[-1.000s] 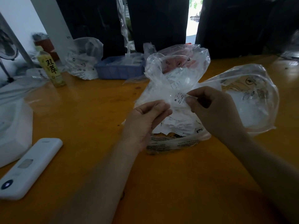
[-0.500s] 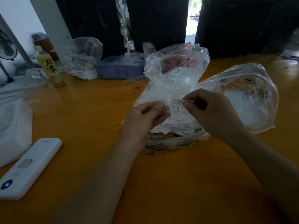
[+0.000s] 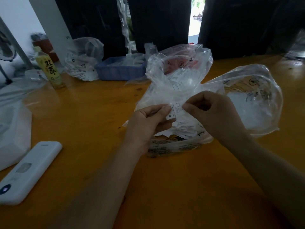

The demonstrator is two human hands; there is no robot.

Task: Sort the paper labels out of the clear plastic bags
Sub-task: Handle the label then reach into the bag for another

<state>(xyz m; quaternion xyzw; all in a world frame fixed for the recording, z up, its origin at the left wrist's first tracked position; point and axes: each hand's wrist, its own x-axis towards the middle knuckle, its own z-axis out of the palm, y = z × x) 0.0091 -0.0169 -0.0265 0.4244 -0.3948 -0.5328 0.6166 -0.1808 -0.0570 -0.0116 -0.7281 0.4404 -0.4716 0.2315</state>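
left hand (image 3: 146, 123) + right hand (image 3: 214, 113): both pinching one paper label (image 3: 175, 109) | clear bag (image 3: 178, 83) behind, on worktop (image 3: 92, 116), full of labels | second bag (image 3: 254, 100) at right, white contents | blue tray (image 3: 120, 71) at back, holding plastic pieces

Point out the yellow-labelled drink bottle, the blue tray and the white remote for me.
Drink bottle (image 3: 49, 70), head view, on its yellow label.
Blue tray (image 3: 118, 71), head view, on its front wall.
White remote (image 3: 29, 171), head view, on its top face.
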